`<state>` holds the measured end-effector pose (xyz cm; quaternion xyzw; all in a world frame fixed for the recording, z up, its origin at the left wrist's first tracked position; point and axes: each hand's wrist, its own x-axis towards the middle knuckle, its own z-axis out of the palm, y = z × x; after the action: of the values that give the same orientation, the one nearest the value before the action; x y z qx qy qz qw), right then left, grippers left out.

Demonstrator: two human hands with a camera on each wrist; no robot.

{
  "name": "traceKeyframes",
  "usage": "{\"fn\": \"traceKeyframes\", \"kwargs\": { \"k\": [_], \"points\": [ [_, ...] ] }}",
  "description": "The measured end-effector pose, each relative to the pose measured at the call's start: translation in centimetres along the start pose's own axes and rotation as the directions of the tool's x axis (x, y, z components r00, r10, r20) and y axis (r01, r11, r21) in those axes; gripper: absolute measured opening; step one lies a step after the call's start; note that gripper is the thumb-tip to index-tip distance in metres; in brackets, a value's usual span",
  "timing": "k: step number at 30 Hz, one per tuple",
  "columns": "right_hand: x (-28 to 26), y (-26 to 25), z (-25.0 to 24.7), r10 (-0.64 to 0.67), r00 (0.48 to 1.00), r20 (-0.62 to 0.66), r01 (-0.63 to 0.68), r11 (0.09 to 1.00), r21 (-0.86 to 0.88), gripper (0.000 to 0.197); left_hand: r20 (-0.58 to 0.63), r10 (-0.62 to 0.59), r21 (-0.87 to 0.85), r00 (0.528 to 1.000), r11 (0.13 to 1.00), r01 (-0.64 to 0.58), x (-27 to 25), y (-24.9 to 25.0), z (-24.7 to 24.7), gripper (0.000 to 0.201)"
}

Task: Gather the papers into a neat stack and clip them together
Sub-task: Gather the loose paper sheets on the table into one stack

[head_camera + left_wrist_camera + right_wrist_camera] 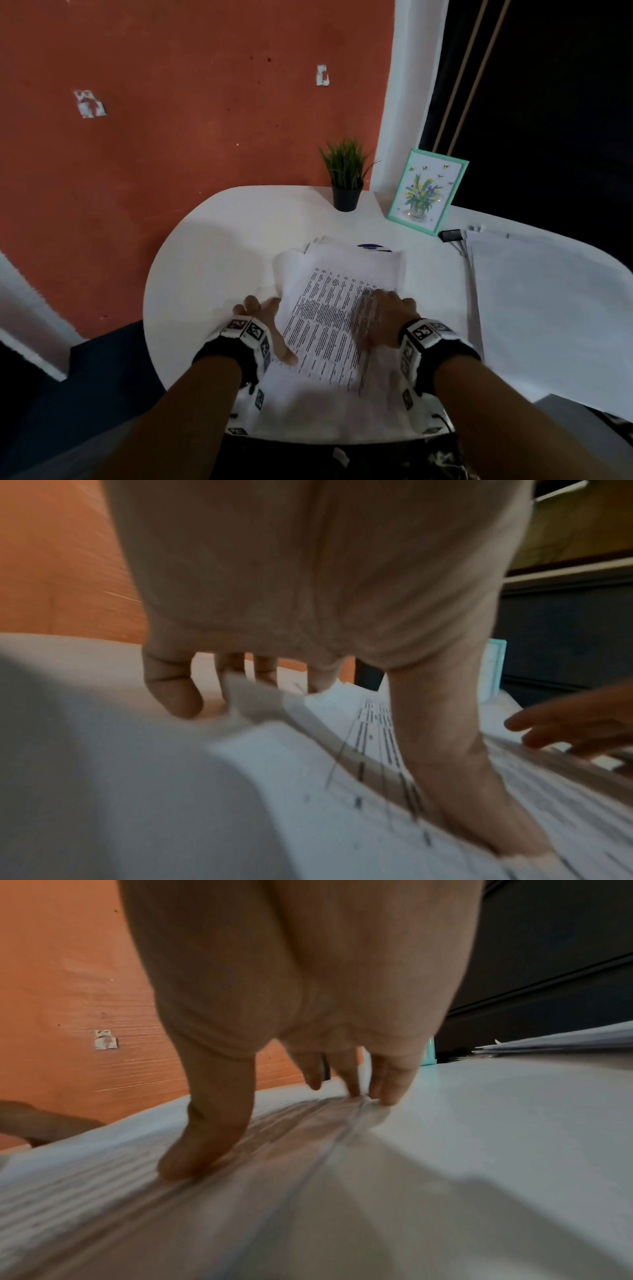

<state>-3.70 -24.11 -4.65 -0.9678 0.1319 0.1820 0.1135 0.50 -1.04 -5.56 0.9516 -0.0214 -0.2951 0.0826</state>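
A loose pile of white papers (pixel 342 301) lies in the middle of the white table (pixel 212 257), a printed sheet on top, the edges uneven. My left hand (pixel 270 330) is at the pile's left edge. Its fingers (pixel 171 685) point down against that edge and the thumb (pixel 455 764) lies flat on the printed sheet. My right hand (pixel 380 318), blurred, is at the right edge. There its fingertips (pixel 387 1093) touch the sheet edges and the thumb (pixel 205 1129) presses on top. A small black object (pixel 450 235), possibly a clip, lies at the back right.
A potted plant (pixel 346 181) and a green-framed flower picture (pixel 428 192) stand at the table's far edge by the orange wall. Another stack of white sheets (pixel 548 291) covers the right side. Something blue (pixel 371 246) peeks out behind the pile.
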Motion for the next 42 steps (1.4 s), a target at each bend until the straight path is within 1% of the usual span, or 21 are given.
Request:
{"fn": "traceKeyframes", "kwargs": {
  "k": [1,3,5,8,10,12,14,16,18,21,23,25,27,28,30,31,33,36,39,40,42],
  "points": [
    [0.3,0.4,-0.2,-0.012,1.000,0.009,0.012,1.000,-0.006,0.092,-0.014,-0.034,-0.001,0.999,0.999,0.034,0.4,-0.2,-0.1,0.127],
    [0.7,1.8,-1.1,0.034,0.999,0.016,-0.033,0.999,-0.031,0.101,-0.061,-0.149,-0.027,0.987,0.989,0.148,1.1,-0.9,-0.5,0.124],
    [1.0,3.2,-2.1,0.093,0.995,0.038,-0.091,0.994,-0.052,0.108,-0.104,-0.197,-0.036,0.975,0.980,0.194,1.7,-1.3,-0.7,0.112],
    [2.0,3.3,-2.5,0.051,0.991,0.121,-0.034,0.990,-0.139,0.120,-0.112,-0.080,-0.003,0.991,0.997,0.080,2.3,-0.9,-0.6,0.098],
    [2.5,2.7,-2.3,-0.009,0.982,0.188,0.045,0.981,-0.188,0.125,-0.067,-0.003,-0.017,0.998,1.000,0.001,2.6,-0.5,-1.0,0.102],
    [2.8,2.6,-2.2,-0.030,0.979,0.202,0.070,0.979,-0.193,0.125,-0.038,0.027,-0.012,0.999,1.000,-0.027,2.8,-0.3,-1.3,0.112],
    [2.5,2.9,-2.4,-0.047,0.980,0.194,0.075,0.988,-0.136,0.121,-0.020,0.019,0.020,1.000,1.000,-0.019,2.8,-0.3,-1.3,0.127],
    [1.9,3.1,-2.5,-0.043,0.980,0.194,0.036,0.999,0.039,0.110,0.001,-0.005,0.066,1.000,0.998,0.005,2.5,0.1,-0.8,0.142],
    [1.8,3.3,-2.2,-0.067,0.984,0.165,0.030,0.976,0.217,0.099,0.019,-0.011,0.114,1.000,0.993,0.009,2.2,0.5,-0.3,0.150],
    [1.9,3.2,-1.2,-0.094,0.985,0.145,0.035,0.929,0.368,0.086,0.016,-0.008,0.094,1.000,0.996,0.007,1.5,0.7,0.0,0.151],
    [2.2,3.3,-1.2,-0.013,0.995,0.098,-0.033,0.892,0.451,0.074,-0.051,-0.080,0.006,0.996,0.997,0.080,0.9,0.5,0.0,0.144],
    [1.8,3.3,-1.6,0.139,0.990,-0.001,-0.123,0.881,0.456,0.054,-0.140,-0.194,-0.121,0.971,0.977,0.177,0.6,0.2,-0.1,0.127],
    [1.4,3.0,-1.7,0.229,0.972,-0.041,-0.199,0.908,0.368,0.049,-0.193,-0.239,-0.179,0.952,0.962,0.206,0.4,0.4,0.1,0.111],
    [1.0,2.3,-1.5,0.232,0.972,-0.048,-0.208,0.932,0.296,0.050,-0.204,-0.229,-0.183,0.952,0.964,0.192,0.3,0.7,0.3,0.106],
    [0.1,0.6,-0.8,0.170,0.983,-0.062,-0.159,0.975,0.154,0.055,-0.180,-0.174,-0.209,0.968,0.969,0.136,-0.1,2.0,0.7,0.103],
    [-0.2,-0.2,-0.2,0.140,0.988,-0.059,-0.131,0.982,0.135,0.057,-0.152,-0.151,-0.237,0.977,0.965,0.113,-0.4,2.8,0.9,0.104],
    [-0.3,-1.1,0.8,0.118,0.992,-0.054,-0.106,0.977,0.183,0.055,-0.113,-0.135,-0.289,0.984,0.952,0.097,-0.9,3.9,1.0,0.104],
    [-0.6,-0.4,0.4,0.203,0.977,-0.060,-0.176,0.938,0.299,0.055,-0.125,-0.176,-0.282,0.976,0.950,0.135,-1.0,3.5,1.3,0.104],
    [-1.3,0.8,0.1,0.325,0.943,-0.073,-0.300,0.923,0.241,0.060,-0.183,-0.225,-0.220,0.957,0.958,0.183,-1.3,2.2,1.7,0.098],
    [-1.7,0.7,0.3,0.326,0.943,-0.069,-0.304,0.927,0.219,0.060,-0.188,-0.225,-0.214,0.956,0.959,0.184,-1.5,2.1,2.0,0.096],
    [-2.3,-0.2,1.0,0.265,0.963,-0.052,-0.248,0.945,0.213,0.058,-0.177,-0.201,-0.213,0.963,0.963,0.162,-2.1,2.6,2.6,0.094]
  ]
}}
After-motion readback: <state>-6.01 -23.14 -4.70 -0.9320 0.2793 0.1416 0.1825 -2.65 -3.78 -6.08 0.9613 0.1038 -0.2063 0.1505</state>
